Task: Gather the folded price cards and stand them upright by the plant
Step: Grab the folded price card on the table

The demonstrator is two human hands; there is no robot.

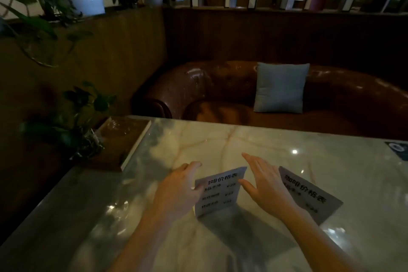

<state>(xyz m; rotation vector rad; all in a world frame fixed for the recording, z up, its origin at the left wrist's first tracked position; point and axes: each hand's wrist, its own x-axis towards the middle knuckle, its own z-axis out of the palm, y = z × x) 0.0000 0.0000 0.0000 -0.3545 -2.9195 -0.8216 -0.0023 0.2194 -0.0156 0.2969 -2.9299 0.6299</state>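
Note:
A white folded price card (220, 192) with black print stands upright on the marble table (242, 139). My left hand (178, 190) holds its left edge, thumb on the printed face. My right hand (265, 185) hovers flat with fingers spread just right of that card, holding nothing. A second price card (313, 194) lies at the right, partly hidden under my right hand and wrist. The potted plant (72, 121) stands at the table's far left corner, well away from both cards.
A brown book or tray (123, 139) lies on the table's left edge beside the plant. A brown leather sofa (198, 90) with a grey cushion (280, 88) is behind the table. A dark sticker (397, 149) sits at the right edge.

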